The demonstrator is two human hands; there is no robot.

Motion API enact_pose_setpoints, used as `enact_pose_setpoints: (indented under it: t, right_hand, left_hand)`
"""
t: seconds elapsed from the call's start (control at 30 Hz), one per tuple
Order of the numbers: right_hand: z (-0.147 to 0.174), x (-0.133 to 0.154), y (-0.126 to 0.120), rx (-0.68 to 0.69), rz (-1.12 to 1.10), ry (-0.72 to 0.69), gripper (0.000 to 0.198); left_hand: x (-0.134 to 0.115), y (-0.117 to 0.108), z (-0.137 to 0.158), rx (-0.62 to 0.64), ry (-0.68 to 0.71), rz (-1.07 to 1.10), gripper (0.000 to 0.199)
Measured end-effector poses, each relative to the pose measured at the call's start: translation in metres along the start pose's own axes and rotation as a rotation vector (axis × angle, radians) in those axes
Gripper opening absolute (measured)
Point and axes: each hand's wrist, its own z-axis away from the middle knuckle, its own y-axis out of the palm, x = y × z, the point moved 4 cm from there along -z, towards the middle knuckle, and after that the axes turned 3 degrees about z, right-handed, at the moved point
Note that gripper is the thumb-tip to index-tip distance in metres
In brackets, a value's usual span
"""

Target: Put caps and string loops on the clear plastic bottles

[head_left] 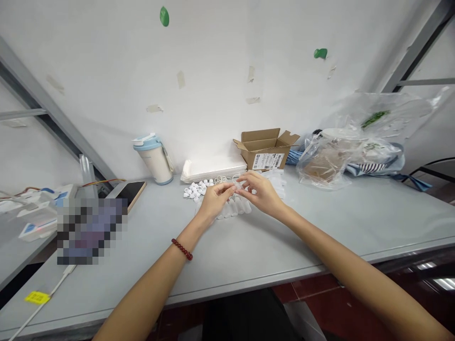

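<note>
My left hand and my right hand meet above the middle of the table. Fingertips of both are closed on a small clear plastic piece, mostly covered by the fingers, so its exact kind cannot be made out. Just below the hands lies a row of small translucent plastic bottles, partly hidden by my left hand. A heap of small white caps sits left of my hands. Behind my fingertips are some clear ring-like pieces, and more clear plastic pieces lie behind my right hand.
An opened cardboard box and a stack of flat white packages stand against the wall. To the left are a tumbler and a phone. Plastic bags lie at right. The grey table ends close to me.
</note>
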Motion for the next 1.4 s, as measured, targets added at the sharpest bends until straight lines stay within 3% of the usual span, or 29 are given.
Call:
enact_pose_setpoints:
  t: [0.17, 0.27, 0.47, 0.57, 0.67, 1.0, 1.4]
  right_hand:
    - [-0.001, 0.001, -0.001, 0.011, -0.004, -0.004, 0.014]
    - [-0.001, 0.0, -0.002, -0.017, -0.013, 0.03, 0.014]
    - [-0.002, -0.008, -0.006, -0.08, -0.156, 0.243, 0.022]
    - [-0.002, -0.012, -0.007, -0.092, -0.27, 0.328, 0.027]
    - [-0.002, -0.016, -0.007, -0.098, -0.334, 0.386, 0.029]
    - [-0.004, -0.023, -0.009, -0.046, -0.322, 0.468, 0.029]
    - [-0.004, -0.034, -0.017, 0.241, -0.198, 0.578, 0.023]
  left_hand:
    - [-0.002, 0.001, 0.001, 0.007, 0.019, -0.024, 0.031]
    - [-0.003, 0.001, 0.002, -0.011, 0.097, -0.148, 0.029]
    - [-0.016, 0.006, 0.013, -0.191, 0.531, -0.647, 0.032]
    - [-0.019, 0.017, 0.019, -0.124, 0.679, -0.781, 0.042]
    - [-0.017, 0.026, 0.021, -0.068, 0.736, -0.845, 0.045]
    - [-0.008, 0.03, 0.019, -0.132, 0.76, -0.879, 0.042]
    - [0.001, 0.042, 0.017, 0.079, 0.596, -0.857, 0.038]
